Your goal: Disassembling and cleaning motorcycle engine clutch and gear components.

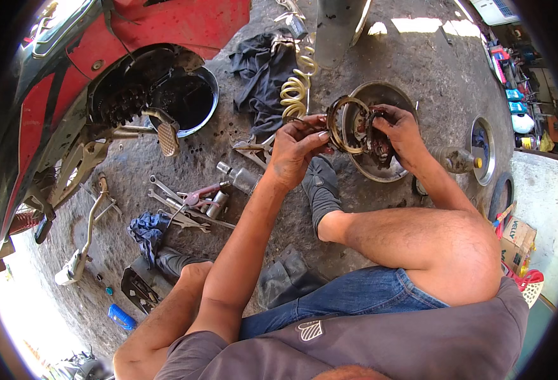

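In front of me, both my hands are raised over a round metal pan (394, 170) on the ground. My left hand (293, 151) pinches the left edge of a thin, oily ring that looks like a clutch plate (335, 131). My right hand (400, 134) has its fingers curled round a dark, oily, curved part (376, 140), close beside the ring's right side. Whether that part touches the ring I cannot tell. Dark oil stains the fingers of both hands.
A red motorcycle (165, 25) stands at left, with a basin of dark oil (210, 104) under it. Wrenches (165, 193) and an air tool (203, 195) lie left of my arm. A black cloth (260, 76), a coiled hose (293, 92) and a plastic bottle (459, 159) are around the pan.
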### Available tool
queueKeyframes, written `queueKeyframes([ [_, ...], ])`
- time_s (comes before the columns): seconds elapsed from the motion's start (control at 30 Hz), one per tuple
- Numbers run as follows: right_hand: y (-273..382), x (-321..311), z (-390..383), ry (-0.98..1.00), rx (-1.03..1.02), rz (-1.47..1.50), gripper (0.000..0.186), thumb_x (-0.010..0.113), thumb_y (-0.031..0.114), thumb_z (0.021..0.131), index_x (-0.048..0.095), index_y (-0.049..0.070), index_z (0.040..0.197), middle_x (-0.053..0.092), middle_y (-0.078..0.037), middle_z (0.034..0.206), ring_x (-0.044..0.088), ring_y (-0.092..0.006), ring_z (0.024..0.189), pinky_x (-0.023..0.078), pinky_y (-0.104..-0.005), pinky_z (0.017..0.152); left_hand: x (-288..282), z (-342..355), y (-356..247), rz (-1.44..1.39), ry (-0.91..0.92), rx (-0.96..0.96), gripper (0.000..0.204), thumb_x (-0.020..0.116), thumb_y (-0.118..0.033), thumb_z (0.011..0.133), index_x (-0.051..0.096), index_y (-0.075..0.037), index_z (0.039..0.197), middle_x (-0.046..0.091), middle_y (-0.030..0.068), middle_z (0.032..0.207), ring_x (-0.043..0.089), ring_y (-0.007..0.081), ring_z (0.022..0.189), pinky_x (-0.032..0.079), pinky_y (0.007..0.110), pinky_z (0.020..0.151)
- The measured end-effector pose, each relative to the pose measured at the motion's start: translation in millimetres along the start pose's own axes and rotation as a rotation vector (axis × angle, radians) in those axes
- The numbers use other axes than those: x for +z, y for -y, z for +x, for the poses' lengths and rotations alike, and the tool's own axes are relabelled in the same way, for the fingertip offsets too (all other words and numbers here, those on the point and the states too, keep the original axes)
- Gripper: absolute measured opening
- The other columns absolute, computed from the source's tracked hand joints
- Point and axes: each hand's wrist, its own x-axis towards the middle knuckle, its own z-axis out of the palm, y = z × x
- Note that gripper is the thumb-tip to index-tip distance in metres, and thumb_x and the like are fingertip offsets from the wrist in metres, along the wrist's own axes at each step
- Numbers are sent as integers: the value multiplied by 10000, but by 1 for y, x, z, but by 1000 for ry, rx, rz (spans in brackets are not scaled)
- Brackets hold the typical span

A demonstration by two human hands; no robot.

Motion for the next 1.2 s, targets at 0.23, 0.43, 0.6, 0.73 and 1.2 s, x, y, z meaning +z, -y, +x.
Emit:
queueKeyframes([
  [0.23,-2,2,-1,26,-75,-68,257,730,102,946,688,-42,1154,706,-19,946,621,-60,793,532,-240,710,1,-1,0,-39,-38,13,368,700,-44,898,610,29,1247,727,89,1087,712,179,914,595,343,784],
  [0.43,-3,3,-1,20,-61,-39,227,733,107,945,693,-32,1121,706,-20,946,639,-70,801,539,-243,710,5,1,-4,80,-105,-3,324,674,-23,896,611,28,1210,705,93,1068,707,186,874,607,349,788],
  [0.6,-4,3,-2,-29,-51,-55,215,741,107,939,693,-24,1103,706,-21,945,642,-70,801,540,-234,710,12,-2,-8,225,-183,4,328,705,-46,885,607,52,1183,703,100,1032,713,188,867,614,340,774],
  [0.73,-3,6,-3,-41,-94,-79,234,744,106,936,685,-33,1115,710,-27,934,651,-79,808,543,-235,717,12,-2,-14,290,-184,-33,307,744,-47,867,610,39,1129,705,112,1001,723,201,840,620,328,727],
  [1.2,8,-11,1,-55,54,98,249,739,154,941,682,-27,1101,734,-71,935,698,-138,777,563,-276,683,-4,1,-20,224,-346,21,345,807,-144,884,640,19,1139,713,86,991,729,189,815,603,296,677],
])
